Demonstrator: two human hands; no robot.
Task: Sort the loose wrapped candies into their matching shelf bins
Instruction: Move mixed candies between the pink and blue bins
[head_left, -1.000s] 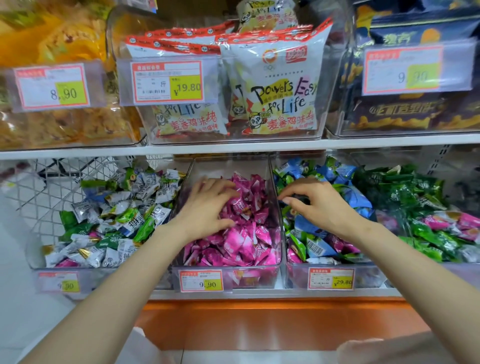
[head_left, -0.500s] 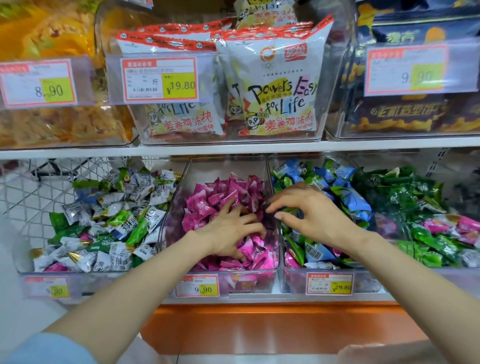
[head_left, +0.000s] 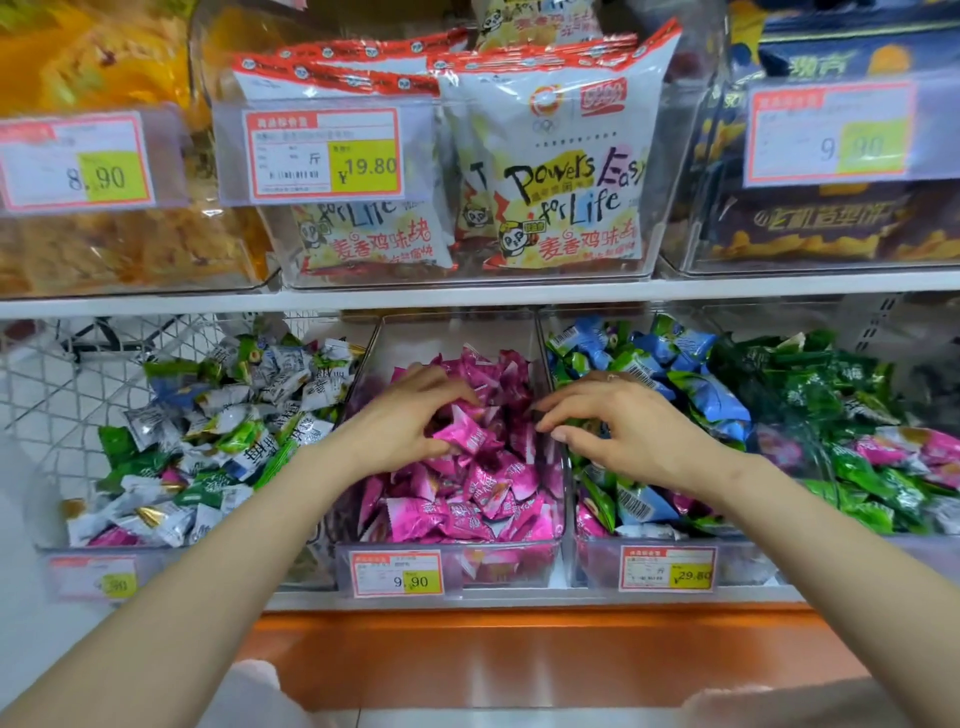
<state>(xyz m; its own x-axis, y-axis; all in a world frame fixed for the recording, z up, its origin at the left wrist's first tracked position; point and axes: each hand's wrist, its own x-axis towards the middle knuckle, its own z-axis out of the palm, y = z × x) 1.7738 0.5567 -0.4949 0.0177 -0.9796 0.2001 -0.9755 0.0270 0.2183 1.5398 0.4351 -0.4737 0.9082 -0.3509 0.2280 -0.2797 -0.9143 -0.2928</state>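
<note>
Change since a moment ago: my left hand (head_left: 400, 423) now pinches a pink candy (head_left: 465, 435) over its matching pink bin (head_left: 457, 332); my right hand (head_left: 623, 428) curls alongside, and I cannot tell whether it holds anything.

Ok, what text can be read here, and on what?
"8.90": upper-left price tag.
"¥19.80": snack-bag bin tag.
"Powers Easy for Life": front snack bag.
"9.90", faint: upper-right tag.
"9.90": pink-candy bin tag.
"¥29.80": blue-candy bin tag.
Fine print, lower-left tag: blurred.
</note>
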